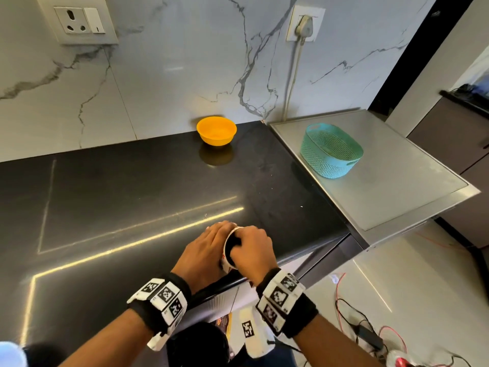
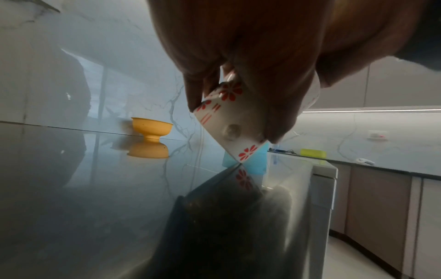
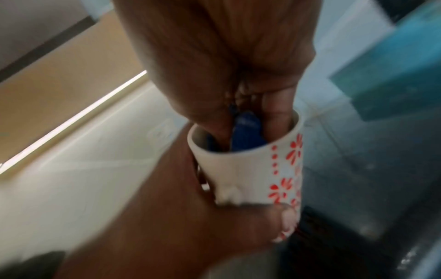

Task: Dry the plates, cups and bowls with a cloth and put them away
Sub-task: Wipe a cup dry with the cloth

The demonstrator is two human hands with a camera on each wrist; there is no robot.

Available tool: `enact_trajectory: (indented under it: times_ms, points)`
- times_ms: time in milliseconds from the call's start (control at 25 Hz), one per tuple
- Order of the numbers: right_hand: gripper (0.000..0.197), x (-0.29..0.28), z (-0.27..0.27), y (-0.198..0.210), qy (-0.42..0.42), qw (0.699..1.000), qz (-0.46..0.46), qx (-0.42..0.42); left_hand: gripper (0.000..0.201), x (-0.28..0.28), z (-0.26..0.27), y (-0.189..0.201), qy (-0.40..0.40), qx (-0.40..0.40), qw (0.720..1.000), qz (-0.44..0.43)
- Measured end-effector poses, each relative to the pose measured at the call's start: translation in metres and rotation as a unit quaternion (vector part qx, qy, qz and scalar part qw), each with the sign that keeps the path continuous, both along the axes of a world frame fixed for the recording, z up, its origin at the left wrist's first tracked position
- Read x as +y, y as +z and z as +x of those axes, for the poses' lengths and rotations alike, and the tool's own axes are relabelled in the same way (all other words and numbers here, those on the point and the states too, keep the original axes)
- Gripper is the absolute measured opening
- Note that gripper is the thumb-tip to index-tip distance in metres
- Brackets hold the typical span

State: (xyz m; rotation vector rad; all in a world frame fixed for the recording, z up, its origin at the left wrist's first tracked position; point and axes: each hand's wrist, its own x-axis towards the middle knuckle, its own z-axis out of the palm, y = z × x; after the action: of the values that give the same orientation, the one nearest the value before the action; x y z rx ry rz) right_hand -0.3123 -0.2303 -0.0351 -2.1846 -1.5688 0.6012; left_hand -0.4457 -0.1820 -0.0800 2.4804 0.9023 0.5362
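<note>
Drying a flowered cup over a black counter (image 1: 132,207).
Left hand (image 1: 203,254) grips the white cup (image 3: 250,169); right hand (image 1: 251,251) pinches a blue cloth (image 3: 245,136) inside it.

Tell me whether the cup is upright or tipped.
Tipped. The left hand holds the cup slanted, mouth toward the right hand, whose fingers push a blue cloth inside.

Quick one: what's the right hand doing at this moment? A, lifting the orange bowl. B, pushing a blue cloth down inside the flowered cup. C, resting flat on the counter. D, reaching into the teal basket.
B: the right hand has its fingers bunched around a blue cloth inside the mouth of the cup, which the left hand grips.
</note>
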Motion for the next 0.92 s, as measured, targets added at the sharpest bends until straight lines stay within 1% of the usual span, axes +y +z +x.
enact_trajectory:
  times_ms: [80,120,160,240,320,400,440,480,560,640,680,720,760,800,840,920]
  points:
    - [0.011,0.0,0.013,0.012,-0.022,0.995,-0.025,0.096,0.07,0.0,0.001,0.001,0.013,-0.005,1.0,-0.006]
    - [0.011,-0.003,0.02,0.02,-0.034,0.987,-0.026,0.154,0.07,-0.001,0.002,0.002,0.018,-0.009,1.0,-0.009]
    - [0.012,-0.008,0.027,0.031,-0.045,0.975,-0.021,0.217,0.072,0.0,0.002,0.002,0.027,-0.019,0.999,-0.018]
    - [0.02,-0.021,0.037,0.053,-0.067,0.937,0.003,0.343,0.079,0.001,0.0,0.001,0.061,-0.05,0.995,-0.058]
    - [0.025,-0.033,0.052,0.068,-0.091,0.906,0.067,0.409,0.087,0.001,-0.004,-0.002,0.101,-0.076,0.985,-0.114]
    - [0.028,-0.038,0.07,0.067,-0.131,0.88,0.135,0.437,0.093,0.0,-0.008,-0.008,0.129,-0.096,0.976,-0.149]
    - [0.032,-0.038,0.075,0.062,-0.144,0.875,0.153,0.436,0.094,-0.002,-0.009,-0.011,0.14,-0.101,0.973,-0.154]
    - [0.039,-0.036,0.078,0.055,-0.152,0.881,0.161,0.418,0.095,-0.003,-0.01,-0.013,0.151,-0.104,0.971,-0.155]
    - [0.052,-0.03,0.079,0.034,-0.153,0.911,0.176,0.34,0.092,-0.005,-0.011,-0.014,0.171,-0.114,0.965,-0.163]
    - [0.055,-0.024,0.074,0.016,-0.124,0.935,0.201,0.264,0.09,-0.006,-0.011,-0.013,0.179,-0.125,0.961,-0.173]
    - [0.054,-0.02,0.072,0.007,-0.091,0.947,0.206,0.231,0.09,-0.007,-0.011,-0.013,0.181,-0.127,0.959,-0.175]
    - [0.053,-0.018,0.069,-0.002,-0.054,0.962,0.187,0.19,0.089,-0.007,-0.01,-0.011,0.184,-0.125,0.959,-0.176]
    - [0.05,-0.017,0.067,-0.012,-0.021,0.979,0.146,0.139,0.089,-0.008,-0.01,-0.011,0.187,-0.125,0.958,-0.178]
    - [0.045,-0.017,0.067,-0.02,-0.006,0.991,0.101,0.086,0.089,-0.009,-0.009,-0.01,0.191,-0.125,0.957,-0.179]
    - [0.038,-0.016,0.068,-0.027,-0.01,0.995,0.081,0.049,0.089,-0.009,-0.009,-0.009,0.194,-0.127,0.956,-0.179]
    - [0.029,-0.01,0.073,-0.035,-0.032,0.993,0.115,0.017,0.09,-0.01,-0.009,-0.008,0.199,-0.131,0.955,-0.178]
